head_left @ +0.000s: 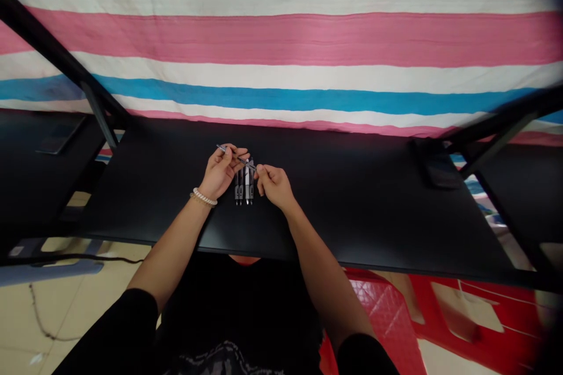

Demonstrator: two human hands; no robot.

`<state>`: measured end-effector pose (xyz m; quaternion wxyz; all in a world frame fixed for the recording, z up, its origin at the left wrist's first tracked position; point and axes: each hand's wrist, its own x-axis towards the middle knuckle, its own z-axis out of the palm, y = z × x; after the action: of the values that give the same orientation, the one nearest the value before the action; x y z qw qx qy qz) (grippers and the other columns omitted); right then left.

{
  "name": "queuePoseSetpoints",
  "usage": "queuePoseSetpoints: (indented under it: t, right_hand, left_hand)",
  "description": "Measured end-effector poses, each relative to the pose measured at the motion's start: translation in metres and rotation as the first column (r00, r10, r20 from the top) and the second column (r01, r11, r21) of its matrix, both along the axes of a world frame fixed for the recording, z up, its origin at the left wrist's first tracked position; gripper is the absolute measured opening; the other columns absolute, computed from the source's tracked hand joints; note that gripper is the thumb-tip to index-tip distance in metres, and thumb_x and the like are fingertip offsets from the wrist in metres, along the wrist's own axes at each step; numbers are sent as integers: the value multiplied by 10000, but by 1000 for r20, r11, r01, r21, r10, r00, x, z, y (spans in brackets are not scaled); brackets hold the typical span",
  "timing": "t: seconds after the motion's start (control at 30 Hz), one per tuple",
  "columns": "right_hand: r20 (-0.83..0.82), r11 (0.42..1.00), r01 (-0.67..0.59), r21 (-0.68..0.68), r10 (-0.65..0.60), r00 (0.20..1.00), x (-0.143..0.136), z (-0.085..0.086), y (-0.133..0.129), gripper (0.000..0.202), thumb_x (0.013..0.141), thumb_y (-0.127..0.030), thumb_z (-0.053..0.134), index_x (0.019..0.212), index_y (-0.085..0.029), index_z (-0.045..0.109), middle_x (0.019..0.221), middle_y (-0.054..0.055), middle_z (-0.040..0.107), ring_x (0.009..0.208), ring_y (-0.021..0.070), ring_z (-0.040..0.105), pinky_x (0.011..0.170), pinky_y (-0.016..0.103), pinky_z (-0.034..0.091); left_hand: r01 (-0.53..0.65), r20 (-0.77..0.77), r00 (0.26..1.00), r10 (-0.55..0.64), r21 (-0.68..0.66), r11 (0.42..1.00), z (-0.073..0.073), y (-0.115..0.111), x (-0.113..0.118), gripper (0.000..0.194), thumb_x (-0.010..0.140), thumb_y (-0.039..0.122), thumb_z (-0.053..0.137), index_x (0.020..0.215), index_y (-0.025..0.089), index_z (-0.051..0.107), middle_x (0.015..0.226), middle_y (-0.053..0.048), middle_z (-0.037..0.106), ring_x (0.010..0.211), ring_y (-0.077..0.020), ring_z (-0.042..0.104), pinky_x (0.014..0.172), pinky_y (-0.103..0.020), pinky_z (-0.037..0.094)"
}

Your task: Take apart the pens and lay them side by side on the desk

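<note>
A thin dark pen-like stick [240, 159] slants across the space between my two hands; whether it is a whole pen or a part of one is too small to tell. My left hand [222, 171], palm partly up, pinches its upper end between thumb and fingers. At the other end, the closed fingertips of my right hand [275, 184] hold the stick's lower right tip. Several black and grey pens [239, 192] lie side by side on the black table [343, 199] just below and between the hands, their upper ends partly hidden.
Toward the table's right end lies a dark flat object [434, 165]. A striped cloth sheet [308, 41] hangs behind the table. Black metal braces [99, 111] stand at both sides. A red plastic stool [382, 316] is below the near edge.
</note>
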<state>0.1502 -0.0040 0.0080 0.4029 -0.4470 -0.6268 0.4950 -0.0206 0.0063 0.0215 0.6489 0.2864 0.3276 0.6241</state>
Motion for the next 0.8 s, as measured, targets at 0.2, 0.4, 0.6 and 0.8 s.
queuePoseSetpoints:
  t: [0.2, 0.4, 0.6, 0.8]
  right_hand:
    - [-204, 999, 47, -15, -49, 978, -4, -4, 3, 605, 888, -790, 497, 802, -208, 638, 571, -11, 632, 483, 113, 563, 501, 243, 459]
    - [-226, 988, 151, -16, -151, 962, -2, -7, 6, 604, 890, -786, 501, 745, -216, 635, 537, -21, 584, 455, 101, 516, 490, 245, 459]
    - [-202, 986, 164, -11, -163, 966, -3, -9, 6, 596, 896, -778, 500, 731, -220, 626, 528, -21, 578, 444, 102, 504, 477, 248, 431]
    - [-185, 989, 148, 11, -143, 972, -1, -10, 6, 568, 921, -743, 503, 744, -218, 627, 538, -22, 573, 463, 107, 513, 498, 252, 435]
  left_hand:
    - [50, 296, 955, -18, -101, 994, 19, -3, -15, 446, 956, 610, 563, 773, 203, 555, 542, 64, 428, 457, -75, 438, 556, -244, 495]
    - [-37, 345, 933, 99, -181, 983, 22, -3, -42, 527, 1030, 551, 304, 673, 206, 481, 455, 77, 219, 373, -78, 173, 384, -229, 233]
    - [-79, 364, 923, 129, -149, 986, 26, -4, -50, 531, 1038, 488, 216, 805, 190, 589, 458, 88, 177, 369, -85, 125, 384, -232, 199]
    - [-84, 384, 914, 132, -139, 987, 29, -5, -57, 514, 1038, 502, 233, 779, 195, 554, 472, 91, 148, 371, -81, 113, 385, -234, 177]
